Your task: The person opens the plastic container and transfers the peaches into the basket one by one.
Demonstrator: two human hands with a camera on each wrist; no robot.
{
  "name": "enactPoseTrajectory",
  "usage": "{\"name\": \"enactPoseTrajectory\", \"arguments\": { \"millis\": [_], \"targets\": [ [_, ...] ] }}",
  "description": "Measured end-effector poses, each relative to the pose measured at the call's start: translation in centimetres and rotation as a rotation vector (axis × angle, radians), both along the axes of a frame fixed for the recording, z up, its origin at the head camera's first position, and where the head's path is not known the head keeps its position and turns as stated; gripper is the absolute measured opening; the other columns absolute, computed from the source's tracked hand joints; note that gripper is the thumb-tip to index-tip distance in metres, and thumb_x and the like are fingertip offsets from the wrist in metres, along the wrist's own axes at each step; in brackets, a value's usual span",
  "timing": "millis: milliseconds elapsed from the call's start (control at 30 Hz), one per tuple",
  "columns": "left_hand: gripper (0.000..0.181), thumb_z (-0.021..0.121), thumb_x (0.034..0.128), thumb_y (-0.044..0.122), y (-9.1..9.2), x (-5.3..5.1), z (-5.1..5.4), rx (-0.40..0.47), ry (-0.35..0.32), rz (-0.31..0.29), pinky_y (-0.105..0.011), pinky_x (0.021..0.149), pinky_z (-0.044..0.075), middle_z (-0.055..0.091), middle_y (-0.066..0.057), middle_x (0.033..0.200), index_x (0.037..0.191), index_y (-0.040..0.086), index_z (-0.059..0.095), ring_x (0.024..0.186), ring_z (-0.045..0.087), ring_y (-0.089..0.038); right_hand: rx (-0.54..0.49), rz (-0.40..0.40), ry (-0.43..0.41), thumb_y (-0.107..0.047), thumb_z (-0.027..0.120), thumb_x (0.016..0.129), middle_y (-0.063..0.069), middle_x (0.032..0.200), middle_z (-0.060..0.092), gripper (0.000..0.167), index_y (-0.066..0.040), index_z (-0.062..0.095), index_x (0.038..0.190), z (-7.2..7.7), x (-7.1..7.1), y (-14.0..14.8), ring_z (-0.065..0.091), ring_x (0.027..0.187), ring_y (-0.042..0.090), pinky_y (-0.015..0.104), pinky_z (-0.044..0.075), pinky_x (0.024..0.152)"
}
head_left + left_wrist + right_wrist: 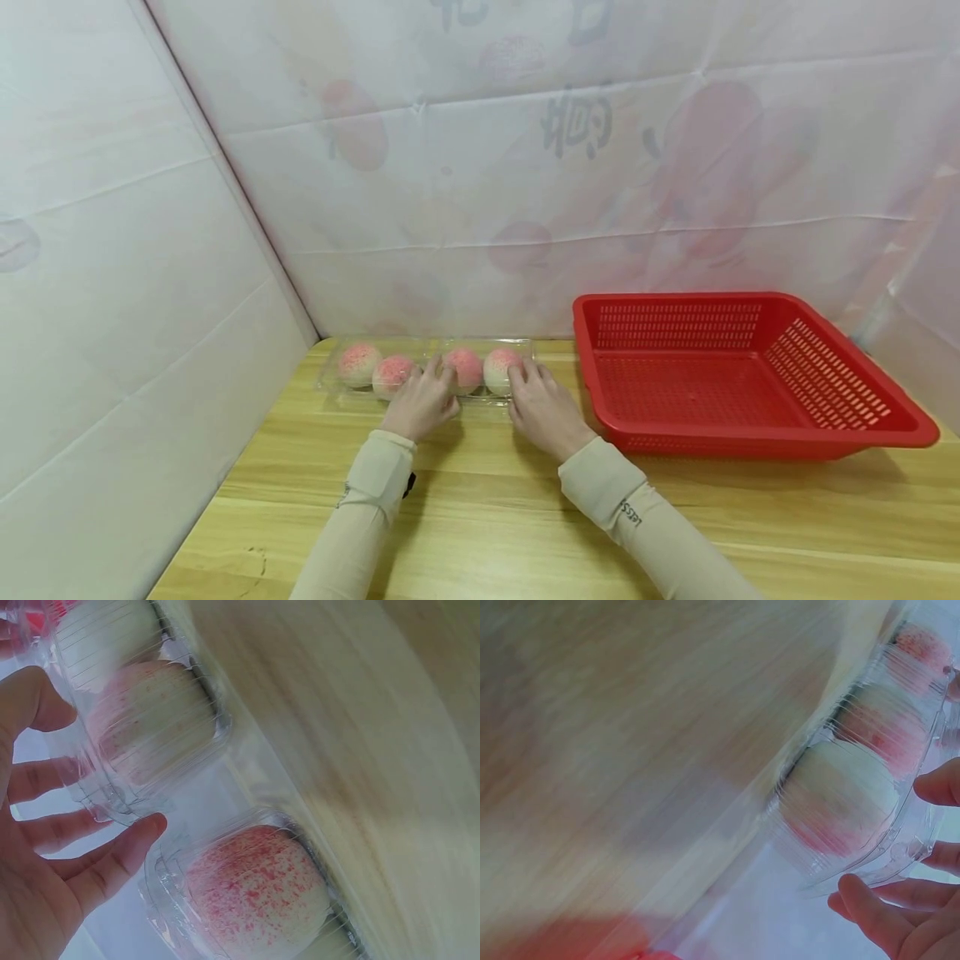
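Two clear plastic boxes stand side by side at the back of the table. Pink-and-white round buns (360, 365) fill the left box (330, 385). In the right box (491, 402) sit two more buns (465, 372), under a see-through lid. My left hand (422, 402) holds the right box at its left end, beside the gap between the boxes. At the opposite end my right hand (547, 410) grips the same box. In the left wrist view, left fingers (112, 859) meet the box's corner; in the right wrist view, right fingers (870, 911) lie along its end rim.
A large red perforated plastic basket (693, 392) stands to the right of the boxes. The wooden table (480, 517) ends at a printed cloth wall (450, 208) behind, with another white cloth wall (127, 333) at the left.
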State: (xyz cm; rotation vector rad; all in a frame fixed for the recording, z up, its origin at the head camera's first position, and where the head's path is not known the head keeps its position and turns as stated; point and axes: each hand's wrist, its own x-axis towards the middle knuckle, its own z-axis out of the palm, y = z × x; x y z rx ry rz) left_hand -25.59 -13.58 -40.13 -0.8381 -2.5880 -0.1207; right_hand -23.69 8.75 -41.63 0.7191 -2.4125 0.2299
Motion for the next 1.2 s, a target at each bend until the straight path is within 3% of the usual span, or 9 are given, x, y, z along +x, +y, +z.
{"name": "enactPoseTrajectory", "arguments": {
  "millis": [133,300,600,967,1200],
  "targets": [
    [0.026,0.070,0.0811,0.006,0.24,0.06,-0.27,-0.006,0.013,0.016,-0.038,0.054,0.060,0.061,-0.032,0.116,0.103,-0.005,0.061,0.074,0.064,-0.043,0.001,0.002,0.005,-0.004,0.071,0.081,0.028,0.106,0.060,0.031,0.008,0.055,0.104,-0.07,0.03,0.06,0.064,0.087,0.041,0.047,0.061,0.061],
    [0.032,0.072,0.0818,0.008,0.72,0.20,-0.42,-0.059,0.045,0.048,-0.038,0.055,0.061,0.062,-0.035,0.118,0.106,-0.010,0.062,0.077,0.066,-0.045,0.009,0.003,0.012,-0.003,0.072,0.080,0.028,0.106,0.060,0.032,0.008,0.055,0.105,-0.07,0.08,0.04,0.065,0.087,0.041,0.046,0.061,0.059],
    [0.028,0.080,0.0783,0.009,0.96,0.11,-0.95,-0.123,0.228,0.057,-0.034,0.051,0.059,0.068,-0.030,0.099,0.094,-0.008,0.064,0.068,0.066,-0.038,0.025,0.014,0.028,-0.003,0.072,0.082,0.029,0.106,0.060,0.032,0.010,0.056,0.107,-0.19,0.08,-0.09,0.066,0.090,0.043,0.047,0.061,0.060],
    [0.030,0.082,0.0802,0.004,0.44,-0.12,-0.77,-0.130,0.264,0.014,-0.033,0.054,0.060,0.069,-0.027,0.100,0.103,-0.008,0.066,0.069,0.067,-0.036,0.042,-0.005,0.042,-0.005,0.072,0.082,0.030,0.109,0.060,0.034,0.010,0.056,0.108,-0.35,0.05,-0.13,0.066,0.089,0.043,0.046,0.061,0.057],
    [0.024,0.077,0.0842,-0.006,0.36,-0.12,-0.48,-0.128,0.207,-0.002,-0.034,0.057,0.061,0.069,-0.029,0.102,0.105,-0.010,0.065,0.071,0.068,-0.037,0.042,-0.002,0.046,-0.004,0.072,0.082,0.031,0.110,0.060,0.033,0.009,0.056,0.107,-0.37,0.14,-0.21,0.066,0.089,0.043,0.047,0.061,0.057]
  ]
}}
